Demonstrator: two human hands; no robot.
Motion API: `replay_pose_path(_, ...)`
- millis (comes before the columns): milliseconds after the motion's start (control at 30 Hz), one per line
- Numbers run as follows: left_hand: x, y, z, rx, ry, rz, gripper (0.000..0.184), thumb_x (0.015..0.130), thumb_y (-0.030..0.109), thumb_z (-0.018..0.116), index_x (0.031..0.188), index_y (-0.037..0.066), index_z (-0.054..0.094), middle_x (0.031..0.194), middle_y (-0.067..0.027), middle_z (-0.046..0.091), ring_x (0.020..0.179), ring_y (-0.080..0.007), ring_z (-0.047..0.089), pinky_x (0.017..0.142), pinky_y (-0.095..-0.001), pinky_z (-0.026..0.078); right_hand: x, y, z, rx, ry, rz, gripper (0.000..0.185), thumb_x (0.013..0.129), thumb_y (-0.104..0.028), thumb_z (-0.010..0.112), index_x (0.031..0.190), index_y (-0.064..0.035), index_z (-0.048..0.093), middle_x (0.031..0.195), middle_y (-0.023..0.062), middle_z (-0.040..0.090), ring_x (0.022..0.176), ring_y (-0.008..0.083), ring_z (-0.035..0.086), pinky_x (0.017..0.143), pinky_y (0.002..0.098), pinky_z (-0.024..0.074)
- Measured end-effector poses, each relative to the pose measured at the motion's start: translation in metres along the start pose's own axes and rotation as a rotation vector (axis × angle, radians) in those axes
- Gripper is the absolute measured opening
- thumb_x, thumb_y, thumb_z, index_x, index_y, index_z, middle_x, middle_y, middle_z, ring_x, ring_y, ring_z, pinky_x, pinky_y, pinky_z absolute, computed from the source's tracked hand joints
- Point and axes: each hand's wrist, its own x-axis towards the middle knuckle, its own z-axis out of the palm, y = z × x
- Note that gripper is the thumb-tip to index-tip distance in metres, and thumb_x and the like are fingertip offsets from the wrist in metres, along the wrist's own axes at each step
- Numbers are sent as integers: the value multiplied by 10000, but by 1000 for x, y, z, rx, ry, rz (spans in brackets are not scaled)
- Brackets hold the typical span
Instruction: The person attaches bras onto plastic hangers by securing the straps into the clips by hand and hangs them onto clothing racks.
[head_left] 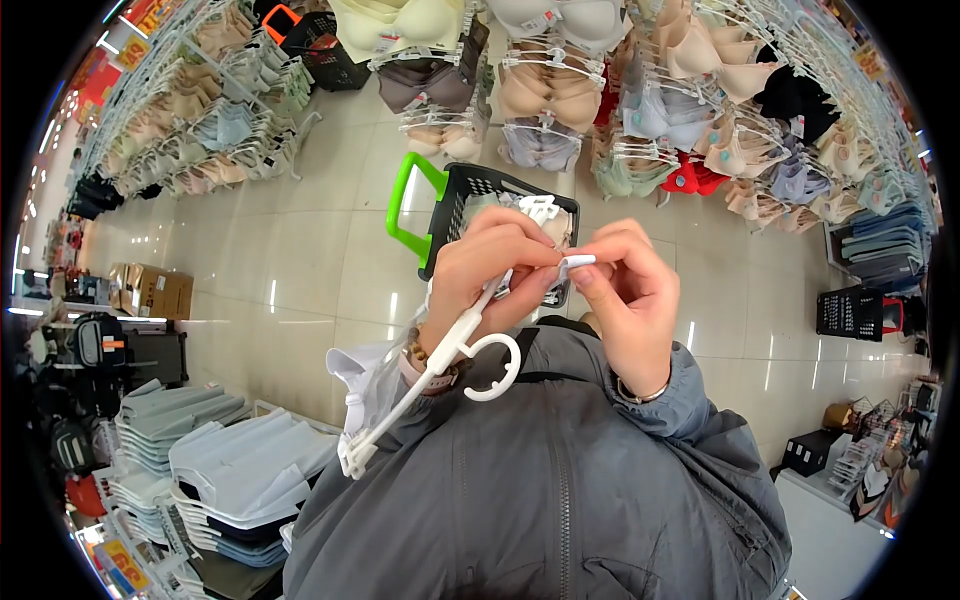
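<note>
My left hand (485, 265) is closed round a white plastic hanger (430, 380), which slants down to the left with its hook facing me. A pale lavender-white garment, apparently a bra (355, 380), hangs from the hanger beside my left wrist; much of it is hidden by my hand and sleeve. Between thumb and fingers, my right hand (635, 300) pinches a small white strip (575, 262), and my left fingertips meet it at its other end. Just beyond both hands, a black shopping basket (460, 195) with a green handle (392, 215) holds white hangers and light garments, partly covered by my hands.
Racks of hanging bras (555, 90) stand ahead, with more racks (215, 130) at the left. Folded clothes on hangers (240, 465) lie at lower left. A cardboard box (155, 292) is on the left. Another black basket (848, 315) stands on the tiled floor (745, 280) at the right.
</note>
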Motion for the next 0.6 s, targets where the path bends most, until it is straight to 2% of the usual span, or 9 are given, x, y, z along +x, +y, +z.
replay_pose_path(67, 0, 6, 0, -46, -8, -138, 204, 657, -56, 702, 839, 34, 682, 700, -51, 603, 743, -158, 574, 583, -250, 439, -1, 1, -1, 21, 23, -25, 126, 852, 53, 607, 977, 36, 611, 887, 59, 552, 841, 87, 531, 736, 205, 432)
replay_pose_path(133, 1, 2, 1, -6, -1, -123, 209, 652, -56, 704, 837, 39, 680, 661, -41, 578, 745, -161, 573, 593, -257, 437, -1, 1, 0, 42, 42, -48, 103, 850, 63, 600, 947, 36, 621, 894, 65, 559, 852, 96, 536, 757, 217, 432)
replay_pose_path(200, -1, -3, 1, 34, 4, -111, 215, 646, -55, 705, 835, 43, 678, 622, -32, 552, 746, -164, 571, 602, -263, 434, -3, 2, 4, 218, 40, -41, 122, 846, 71, 593, 956, 30, 626, 932, 69, 564, 852, 109, 535, 775, 238, 426)
replay_pose_path(300, -3, -9, 4, 70, 41, -150, 219, 638, -57, 704, 824, 53, 672, 582, -21, 512, 753, -172, 577, 621, -277, 433, -5, 6, 0, 183, 11, -34, 137, 839, 80, 593, 962, 27, 626, 958, 73, 564, 842, 121, 535, 781, 251, 425)
replay_pose_path(433, -2, -5, 13, 69, 142, -149, 166, 672, -41, 696, 819, 24, 656, 657, -46, 573, 777, -178, 591, 632, -272, 456, -4, 6, -2, 69, -35, -68, 149, 837, 82, 597, 973, 25, 623, 942, 69, 560, 839, 114, 530, 756, 238, 424)
replay_pose_path(500, -4, -1, 14, 12, 188, -168, 148, 691, -37, 688, 826, 13, 653, 693, -59, 598, 787, -182, 595, 641, -271, 466, -4, 1, 1, 62, -26, 9, 145, 831, 79, 611, 963, 20, 621, 929, 68, 552, 843, 100, 523, 713, 220, 417)
replay_pose_path(567, -6, 0, 13, -76, 111, -175, 101, 773, -31, 624, 873, -25, 632, 905, -105, 608, 810, -148, 566, 689, -252, 456, -4, 2, 1, 90, -9, 21, 122, 830, 75, 618, 938, 19, 614, 924, 64, 549, 833, 94, 522, 702, 214, 416)
replay_pose_path(600, -6, -1, 12, -76, 110, -175, 101, 773, -31, 624, 873, -25, 632, 905, -105, 608, 810, -148, 566, 689, -252, 456, -4, 3, 1, 121, 5, 33, 102, 828, 72, 625, 914, 19, 607, 919, 59, 546, 823, 88, 521, 691, 209, 415)
